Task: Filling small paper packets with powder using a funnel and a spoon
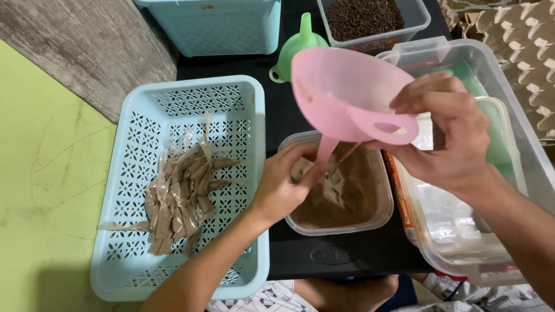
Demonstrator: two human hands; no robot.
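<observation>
Far left: blue basket (pixel 127 254) on the bench, w/ a heap of filled brown sachets (pixel 179 199) lying loose in the middle. No hand near it.

Centre: left hand (pixel 283 185) is over the clear tub (pixel 378 216) of brown powder (pixel 358 196), fingers closed in a pinch on a small bag (pixel 300 169) held up at the spout of the pink funnel (pixel 347 95). Whether the spout is actually inside the bag mouth, can't tell; thumb hides it.

Right: right hand (pixel 451 138) grips the funnel by its rim/tab, fingers curled round it, funnel tilted w/ the bowl facing the camera. Behind it a green funnel (pixel 298 46) and a tub of dark grains (pixel 364 17); far right, stacked clear boxes (pixel 462 231).

Risks, as I read it:
- Funnel sits at a steep tilt, so powder could slide over the low lip, not down the spout.
- Bag held by a pinch only; if the mouth slips off, powder misses it. Tub is underneath, so most would land back in.
- Powder may clog the narrow spout.
- Left wrist sits close to the tub rim; a knock could shift it toward the bench edge.
</observation>
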